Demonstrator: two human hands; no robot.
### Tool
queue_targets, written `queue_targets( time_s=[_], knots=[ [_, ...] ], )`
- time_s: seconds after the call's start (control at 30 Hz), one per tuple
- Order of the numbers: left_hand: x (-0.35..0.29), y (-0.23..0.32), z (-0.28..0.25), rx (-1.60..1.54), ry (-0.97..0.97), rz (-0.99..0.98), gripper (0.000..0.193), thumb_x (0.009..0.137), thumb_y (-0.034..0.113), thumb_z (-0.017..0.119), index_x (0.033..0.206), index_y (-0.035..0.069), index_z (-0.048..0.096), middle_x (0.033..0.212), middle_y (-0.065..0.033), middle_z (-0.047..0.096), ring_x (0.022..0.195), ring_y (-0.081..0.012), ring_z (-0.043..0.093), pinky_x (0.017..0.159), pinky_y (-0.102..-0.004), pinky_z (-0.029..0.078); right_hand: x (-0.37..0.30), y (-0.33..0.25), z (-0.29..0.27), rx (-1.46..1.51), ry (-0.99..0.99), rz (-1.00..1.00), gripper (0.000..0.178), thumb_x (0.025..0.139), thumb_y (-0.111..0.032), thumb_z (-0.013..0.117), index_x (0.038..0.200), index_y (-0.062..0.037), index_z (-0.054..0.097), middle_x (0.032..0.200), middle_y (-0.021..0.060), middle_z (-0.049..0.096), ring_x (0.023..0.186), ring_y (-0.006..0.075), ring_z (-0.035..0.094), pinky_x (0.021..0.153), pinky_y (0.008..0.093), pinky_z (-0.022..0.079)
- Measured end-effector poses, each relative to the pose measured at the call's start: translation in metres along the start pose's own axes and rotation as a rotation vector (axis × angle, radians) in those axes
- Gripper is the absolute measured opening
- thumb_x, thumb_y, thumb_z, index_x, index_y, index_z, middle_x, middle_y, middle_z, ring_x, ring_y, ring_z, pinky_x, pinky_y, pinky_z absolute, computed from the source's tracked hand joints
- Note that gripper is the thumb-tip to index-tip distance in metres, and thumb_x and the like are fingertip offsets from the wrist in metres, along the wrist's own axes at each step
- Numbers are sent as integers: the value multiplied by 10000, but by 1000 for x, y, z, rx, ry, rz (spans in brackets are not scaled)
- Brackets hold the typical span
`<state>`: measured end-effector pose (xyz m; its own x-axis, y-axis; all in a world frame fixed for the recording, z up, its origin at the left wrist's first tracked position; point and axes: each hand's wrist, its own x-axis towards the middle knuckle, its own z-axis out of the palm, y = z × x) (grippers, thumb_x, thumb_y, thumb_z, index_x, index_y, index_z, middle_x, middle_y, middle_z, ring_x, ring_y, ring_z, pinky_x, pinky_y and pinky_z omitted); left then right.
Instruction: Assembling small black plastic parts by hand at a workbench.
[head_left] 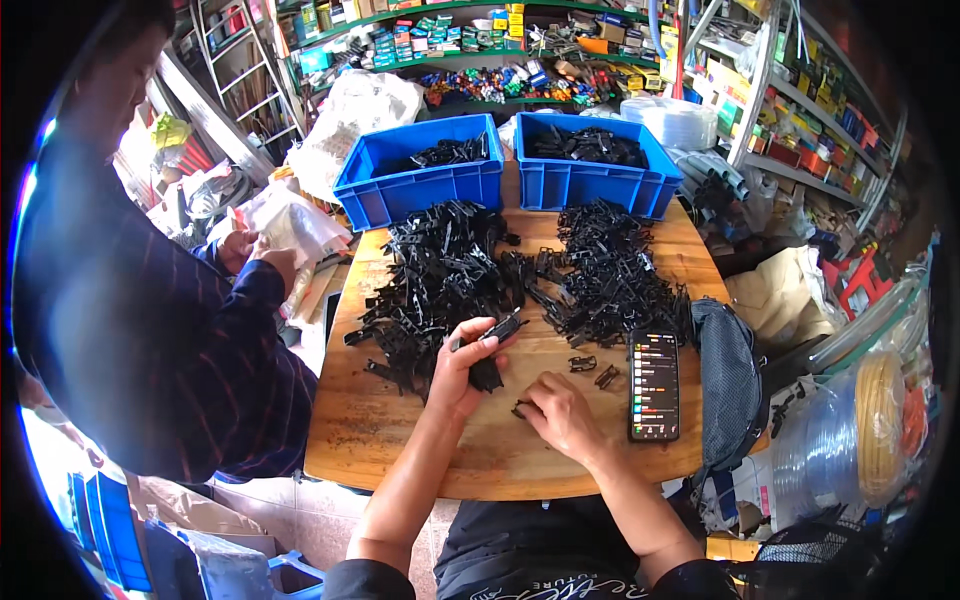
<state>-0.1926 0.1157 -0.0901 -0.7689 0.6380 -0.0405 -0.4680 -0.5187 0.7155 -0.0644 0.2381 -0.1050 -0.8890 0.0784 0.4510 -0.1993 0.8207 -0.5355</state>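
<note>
My left hand [458, 375] is closed around several black plastic pieces [503, 328], which jut out past the thumb and below the fingers. On the bare wood in front of me, my right hand [567, 418] pinches a small black plastic piece [519, 409] at the table top. Just beyond it lie two loose black plastic clips [582, 364]. A large heap of black plastic parts [440, 265] spreads beyond my left hand. To its right is a second heap of similar black parts [615, 275], and stray pieces join the two.
Two blue bins [420, 200] with black parts stand at the table's [430, 470] far edge. A lit phone [655, 390] and a grey mesh bag [727, 385] lie at right. Another person [150, 300] stands close at left, hands on a plastic bag. Packed shelves [440, 50] line the back.
</note>
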Motion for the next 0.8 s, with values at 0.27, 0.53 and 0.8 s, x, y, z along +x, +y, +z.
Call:
queue_targets(
  time_s=[0.27, 0.53, 0.8],
  knots=[
    [-3, -2, 26, 134, 28, 75, 299, 724, -65, 652, 1000, 16, 569, 998, -88, 608, 849, -150, 583, 712, -271, 508, -6, 1, -1, 30, -25, -39, 130, 695, -40, 634, 803, -36, 560, 830, 107, 502, 814, 289, 492, 729, 374, 421],
    [-14, 3, 39, 370, 65, 270, 209, 769, 7, 641, 967, 18, 575, 967, -110, 626, 705, -130, 583, 636, -245, 488, -10, 0, -4, 16, -51, -69, 93, 711, -49, 618, 784, -38, 562, 808, 101, 502, 772, 282, 488, 712, 368, 422],
    [-44, 27, -25, -171, 215, 135, 140, 859, 128, 561, 993, 87, 550, 906, -91, 593, 732, -167, 546, 581, -262, 450, 0, 6, -8, 110, 18, -15, 66, 757, -33, 627, 799, -7, 582, 797, 109, 564, 772, 292, 544, 696, 367, 450]
  ],
)
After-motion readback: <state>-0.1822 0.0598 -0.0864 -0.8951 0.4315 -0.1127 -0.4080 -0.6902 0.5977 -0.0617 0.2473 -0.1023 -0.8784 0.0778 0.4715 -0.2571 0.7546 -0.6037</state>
